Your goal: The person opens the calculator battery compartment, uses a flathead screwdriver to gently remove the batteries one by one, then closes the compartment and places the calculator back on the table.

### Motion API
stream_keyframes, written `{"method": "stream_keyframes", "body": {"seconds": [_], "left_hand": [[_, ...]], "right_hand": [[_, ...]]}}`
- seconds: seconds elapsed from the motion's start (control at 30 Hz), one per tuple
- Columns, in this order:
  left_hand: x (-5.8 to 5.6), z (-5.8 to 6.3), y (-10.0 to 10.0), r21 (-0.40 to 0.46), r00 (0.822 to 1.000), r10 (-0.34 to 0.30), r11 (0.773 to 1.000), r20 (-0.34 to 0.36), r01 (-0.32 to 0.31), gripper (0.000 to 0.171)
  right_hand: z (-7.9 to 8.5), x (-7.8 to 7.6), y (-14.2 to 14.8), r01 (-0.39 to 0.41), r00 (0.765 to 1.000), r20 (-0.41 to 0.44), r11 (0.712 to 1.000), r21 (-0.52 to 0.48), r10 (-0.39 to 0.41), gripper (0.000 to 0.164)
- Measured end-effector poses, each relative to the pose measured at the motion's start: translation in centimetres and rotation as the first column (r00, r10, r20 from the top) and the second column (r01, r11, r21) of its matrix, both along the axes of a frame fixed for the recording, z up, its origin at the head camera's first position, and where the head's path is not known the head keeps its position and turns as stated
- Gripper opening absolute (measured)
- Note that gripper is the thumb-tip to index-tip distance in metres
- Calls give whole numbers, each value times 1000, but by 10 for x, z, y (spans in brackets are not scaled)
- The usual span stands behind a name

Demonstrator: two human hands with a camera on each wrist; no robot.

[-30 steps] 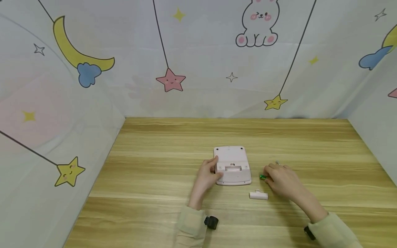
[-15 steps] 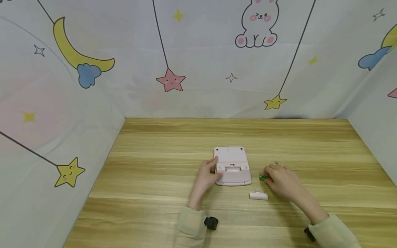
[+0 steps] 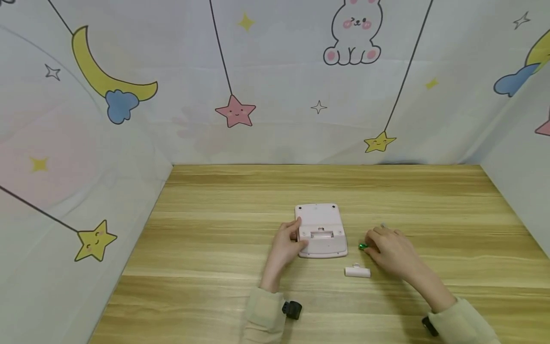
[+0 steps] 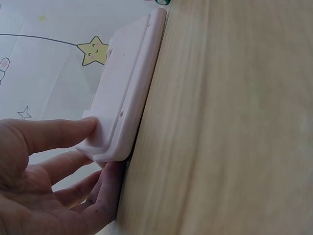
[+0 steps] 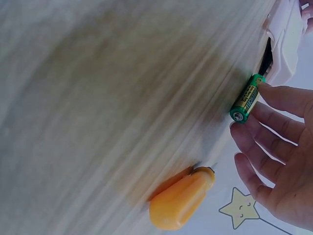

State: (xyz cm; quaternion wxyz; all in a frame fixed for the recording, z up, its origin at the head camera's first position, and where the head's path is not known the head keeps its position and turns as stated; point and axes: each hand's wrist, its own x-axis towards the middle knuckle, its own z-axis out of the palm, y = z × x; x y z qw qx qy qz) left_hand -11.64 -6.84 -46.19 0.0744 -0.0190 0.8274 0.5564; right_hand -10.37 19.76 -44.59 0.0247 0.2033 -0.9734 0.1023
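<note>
A pale pink calculator (image 3: pixel 320 217) lies back side up on the table, its battery slot uncovered. My left hand (image 3: pixel 285 242) grips its left edge, thumb on the back and fingers against the side and below, as the left wrist view shows. Right of the calculator, my right hand (image 3: pixel 392 251) pinches a small green battery (image 5: pixel 248 99) between thumb and fingers, low over the table. In the head view only one end of the battery (image 3: pixel 363 247) shows. The loose pink battery cover (image 3: pixel 357 272) lies in front, between the two hands.
An orange screwdriver handle (image 5: pixel 181 199) lies on the table near the right hand; in the head view that hand mostly hides it. The wood-grain table (image 3: pixel 206 239) meets a printed cloth (image 3: pixel 279 138) at the back and sides.
The green battery has turned slightly in the right fingers. Both hands, the calculator and the battery cover otherwise stay put.
</note>
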Motion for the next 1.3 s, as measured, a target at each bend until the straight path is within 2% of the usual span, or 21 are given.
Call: {"method": "stream_keyframes", "body": {"seconds": [0.3, 0.67, 1.3], "left_hand": [[0, -2, 0, 10, 1000, -3, 1000, -4, 3, 64], [0, 0, 0, 4, 1000, -15, 1000, -15, 15, 63], [0, 4, 1, 3, 1000, -11, 1000, -10, 11, 63]], "right_hand": [[-1, 0, 0, 4, 1000, -21, 1000, 10, -3, 15], [2, 1, 0, -27, 998, -62, 999, 23, 29, 17], [9, 2, -2, -54, 996, -73, 998, 12, 54, 14]]}}
